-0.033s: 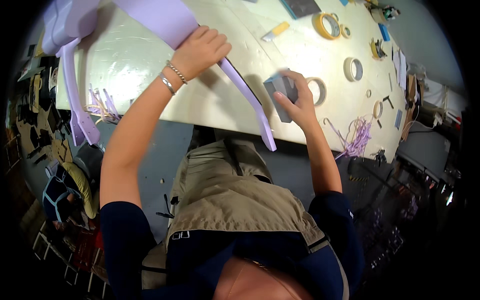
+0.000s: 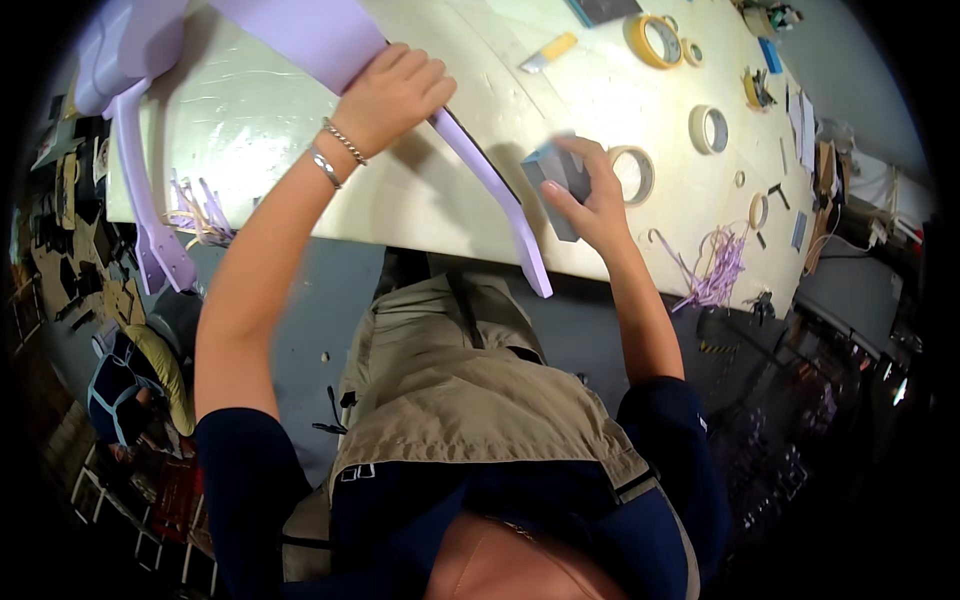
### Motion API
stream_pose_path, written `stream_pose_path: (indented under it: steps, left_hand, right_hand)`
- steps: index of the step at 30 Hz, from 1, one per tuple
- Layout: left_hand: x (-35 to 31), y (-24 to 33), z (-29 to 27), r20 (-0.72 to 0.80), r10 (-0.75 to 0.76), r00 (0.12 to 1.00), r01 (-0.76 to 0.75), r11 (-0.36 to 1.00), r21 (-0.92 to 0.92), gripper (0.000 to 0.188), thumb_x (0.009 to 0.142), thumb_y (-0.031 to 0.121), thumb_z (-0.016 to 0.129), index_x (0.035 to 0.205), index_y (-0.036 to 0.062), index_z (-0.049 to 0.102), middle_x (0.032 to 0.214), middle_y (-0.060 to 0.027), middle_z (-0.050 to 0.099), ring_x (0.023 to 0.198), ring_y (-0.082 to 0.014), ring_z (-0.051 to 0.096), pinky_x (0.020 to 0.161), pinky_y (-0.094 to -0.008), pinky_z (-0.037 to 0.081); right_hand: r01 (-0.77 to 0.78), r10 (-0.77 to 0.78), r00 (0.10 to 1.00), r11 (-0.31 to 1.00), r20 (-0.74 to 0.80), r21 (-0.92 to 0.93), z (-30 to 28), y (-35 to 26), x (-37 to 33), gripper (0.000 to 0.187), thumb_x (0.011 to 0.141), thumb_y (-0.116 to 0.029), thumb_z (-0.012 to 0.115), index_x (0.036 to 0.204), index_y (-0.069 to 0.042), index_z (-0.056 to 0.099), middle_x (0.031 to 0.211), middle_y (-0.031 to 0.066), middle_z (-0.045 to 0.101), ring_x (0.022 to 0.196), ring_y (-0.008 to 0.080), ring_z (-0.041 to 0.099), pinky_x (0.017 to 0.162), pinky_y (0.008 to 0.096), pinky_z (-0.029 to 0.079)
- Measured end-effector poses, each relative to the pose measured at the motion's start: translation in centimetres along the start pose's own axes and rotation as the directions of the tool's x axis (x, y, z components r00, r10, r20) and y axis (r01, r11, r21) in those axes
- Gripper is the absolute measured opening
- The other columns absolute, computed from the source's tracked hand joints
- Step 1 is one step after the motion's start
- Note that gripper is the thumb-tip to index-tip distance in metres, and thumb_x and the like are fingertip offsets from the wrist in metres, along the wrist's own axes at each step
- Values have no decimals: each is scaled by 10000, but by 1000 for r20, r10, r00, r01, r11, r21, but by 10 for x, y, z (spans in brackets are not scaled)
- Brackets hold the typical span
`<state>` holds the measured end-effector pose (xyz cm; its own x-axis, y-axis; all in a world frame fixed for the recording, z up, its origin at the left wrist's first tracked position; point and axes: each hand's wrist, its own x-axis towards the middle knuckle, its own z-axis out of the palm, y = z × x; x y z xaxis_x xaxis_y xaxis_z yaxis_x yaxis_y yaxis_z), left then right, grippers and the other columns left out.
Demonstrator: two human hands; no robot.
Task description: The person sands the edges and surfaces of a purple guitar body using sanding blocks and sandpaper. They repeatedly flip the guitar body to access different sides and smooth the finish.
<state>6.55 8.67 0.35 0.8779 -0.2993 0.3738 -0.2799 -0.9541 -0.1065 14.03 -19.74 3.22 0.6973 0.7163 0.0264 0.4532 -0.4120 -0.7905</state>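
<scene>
Left hand (image 2: 392,95) flat, fingers spread, pressing lilac panel (image 2: 300,35) on counter (image 2: 420,200); right hand (image 2: 590,195) clasped round grey block (image 2: 553,180) beside lilac strip (image 2: 500,200).

A craft workshop, to judge by the pale worktable (image 2: 300,150) strewn with rolls of tape (image 2: 708,128), lilac offcut strips (image 2: 715,270) and small tools, with more cut pieces littering the floor (image 2: 70,250) beside it.
</scene>
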Motion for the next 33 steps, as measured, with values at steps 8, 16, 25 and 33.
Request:
stream_pose_path:
  steps: [8, 16, 25, 33]
  left_hand:
    - [28, -37, -87, -4, -78, 997, 78, 997, -16, 471, 826, 396, 583, 1161, 69, 545, 1093, -117, 572, 1062, -264, 525, 1010, -416, 312]
    - [26, -94, -87, 146, -244, 959, 275, 926, -258, 312, 928, 278, 436, 956, 12, 598, 849, -105, 591, 872, -287, 552, 942, -406, 339]
    - [26, -87, -81, -110, -211, 971, 149, 900, -409, 420, 968, 308, 339, 929, -5, 616, 761, -102, 591, 758, -254, 548, 750, -341, 400]
    - [22, -102, -79, -95, -221, 971, 145, 853, -501, 436, 954, 308, 331, 914, -11, 625, 749, -110, 596, 748, -282, 557, 767, -362, 402]
  right_hand:
    - [72, -71, 997, 993, 7, -91, 9, 10, -15, 524, 686, -379, 750, 1116, -112, 615, 1121, 152, 540, 933, 296, 597, 765, 342, 486]
    - [78, -79, 997, 991, -5, -110, 16, 7, -10, 506, 670, -350, 772, 1088, -100, 635, 1103, 135, 548, 893, 269, 606, 729, 318, 488]
    - [100, -96, 995, 986, 33, -130, 26, -6, 20, 482, 696, -372, 749, 1084, -108, 640, 1054, 133, 558, 878, 268, 614, 721, 321, 499]
    - [194, -196, 981, 960, 8, -202, 66, -53, 123, 458, 739, -442, 692, 1097, -166, 621, 987, 129, 553, 811, 285, 615, 700, 370, 506]
